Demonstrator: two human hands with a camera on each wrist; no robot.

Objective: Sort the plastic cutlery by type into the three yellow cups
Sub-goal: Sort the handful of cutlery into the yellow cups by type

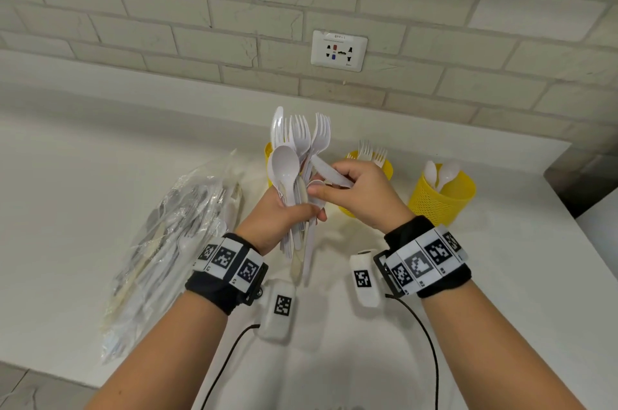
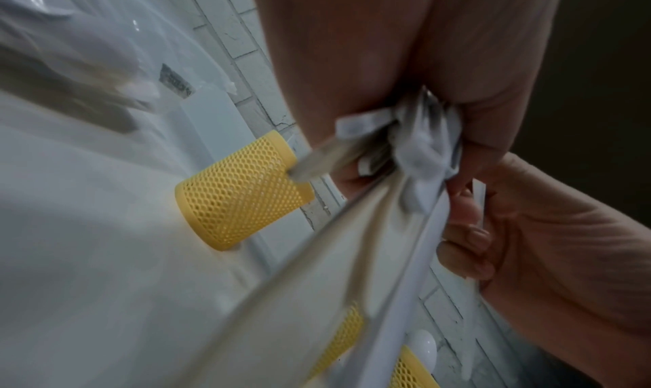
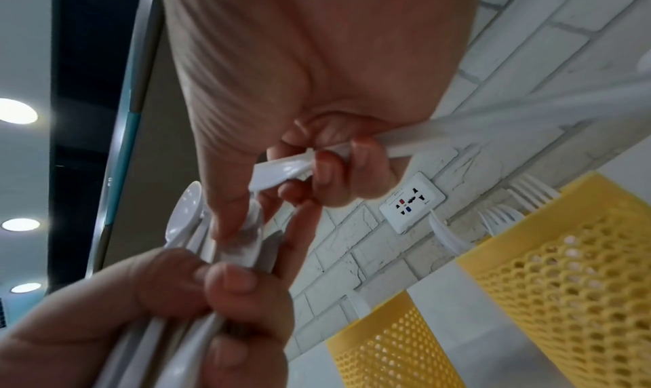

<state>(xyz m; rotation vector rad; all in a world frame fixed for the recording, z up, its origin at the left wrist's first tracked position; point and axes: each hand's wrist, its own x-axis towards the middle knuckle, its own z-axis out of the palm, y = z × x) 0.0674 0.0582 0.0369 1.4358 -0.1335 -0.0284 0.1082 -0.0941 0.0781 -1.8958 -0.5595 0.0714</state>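
My left hand (image 1: 301,209) grips an upright bundle of white plastic cutlery (image 1: 297,148): forks, spoons and a knife. My right hand (image 1: 324,187) holds a white knife (image 1: 329,172) under its curled fingers, while thumb and forefinger pinch a spoon bowl (image 1: 319,200) in the bundle. In the right wrist view the knife (image 3: 292,168) crosses the fingers. Three yellow mesh cups stand behind: the left cup (image 1: 268,158) mostly hidden by the bundle, the middle cup (image 1: 386,167) with forks, the right cup (image 1: 444,200) with spoons.
A clear plastic bag of more cutlery (image 1: 174,235) lies on the white counter (image 1: 100,175) to the left. A wall socket (image 1: 338,50) sits in the brick wall behind. The counter ends at a dark edge on the right (image 1: 575,195).
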